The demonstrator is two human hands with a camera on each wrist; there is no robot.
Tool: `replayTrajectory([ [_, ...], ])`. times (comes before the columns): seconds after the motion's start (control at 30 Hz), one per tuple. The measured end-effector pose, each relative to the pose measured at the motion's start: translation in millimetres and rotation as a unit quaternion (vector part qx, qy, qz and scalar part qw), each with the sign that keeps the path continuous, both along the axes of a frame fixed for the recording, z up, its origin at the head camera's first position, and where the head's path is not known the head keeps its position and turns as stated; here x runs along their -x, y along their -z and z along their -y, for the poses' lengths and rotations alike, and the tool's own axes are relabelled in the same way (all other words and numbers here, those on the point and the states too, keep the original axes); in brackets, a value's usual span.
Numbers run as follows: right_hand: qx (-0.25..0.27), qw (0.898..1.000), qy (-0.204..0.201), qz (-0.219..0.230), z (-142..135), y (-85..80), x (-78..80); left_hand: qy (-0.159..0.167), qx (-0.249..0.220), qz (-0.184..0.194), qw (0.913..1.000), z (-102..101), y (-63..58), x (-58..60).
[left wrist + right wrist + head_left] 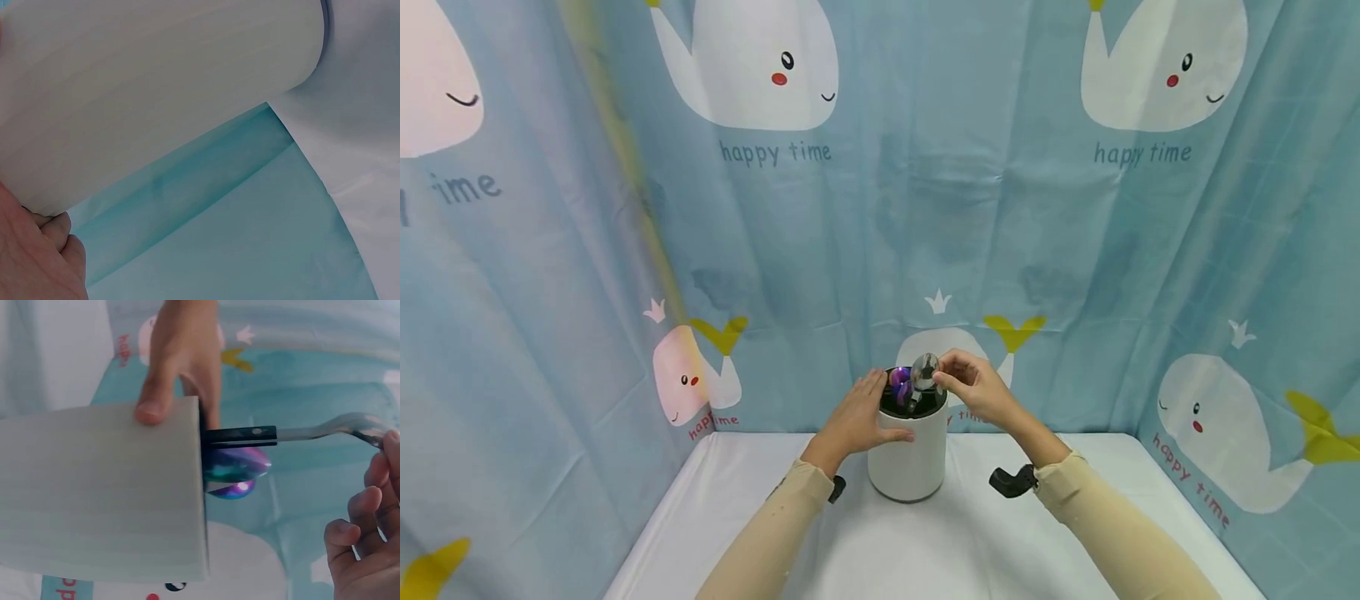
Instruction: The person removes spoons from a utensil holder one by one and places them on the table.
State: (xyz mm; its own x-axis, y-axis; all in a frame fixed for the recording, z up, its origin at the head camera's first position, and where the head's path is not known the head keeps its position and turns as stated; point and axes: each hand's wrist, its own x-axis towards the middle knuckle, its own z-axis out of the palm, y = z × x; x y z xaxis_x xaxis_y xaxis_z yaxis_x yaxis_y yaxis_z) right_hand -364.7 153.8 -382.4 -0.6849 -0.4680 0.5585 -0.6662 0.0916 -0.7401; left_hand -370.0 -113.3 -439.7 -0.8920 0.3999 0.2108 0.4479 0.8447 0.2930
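Observation:
A white cylindrical canister [907,460] with a dark inside stands upright on the table. My left hand [853,421] grips it by the upper left, the thumb across the front and the fingers at the rim; in the left wrist view fingertips [57,232] bend over its edge. Above the opening, my right hand [981,390] pinches a metal spoon [925,368] by the bowl's edge. The right wrist view shows its black handle [240,435] partly inside the canister. Beside it, purple iridescent spoons [237,464] poke out of the mouth. Their lower parts are hidden.
White cloth covers the table [910,554]. Light-blue curtains [880,233] printed with whales hang at the back and both sides, the rear one close behind the canister. A black camera mount [1013,482] sits on the right wrist.

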Motion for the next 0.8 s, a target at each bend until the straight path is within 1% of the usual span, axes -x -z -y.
replayTrajectory([
  [0.17, 0.031, 0.999, 0.013, -0.008, -6, -15.5, -7.9, -0.003, 0.004, -0.004, 1.0000, 0, -1.1, 1.1],
  [0.37, 0.073, 0.997, -0.011, -0.020, -14, -29.8, -14.8, 0.000, -0.003, -0.003, 1.0000, -1, -0.8, -0.6],
  [0.53, 0.082, 0.996, -0.019, -0.026, -21, -40.7, -22.7, -0.002, -0.008, -0.002, 1.0000, -1, -0.1, -0.1],
  [0.8, 0.097, 0.995, -0.007, -0.037, -33, -49.0, -32.2, 0.007, -0.010, -0.006, 0.9999, 1, 0.7, 0.9],
])
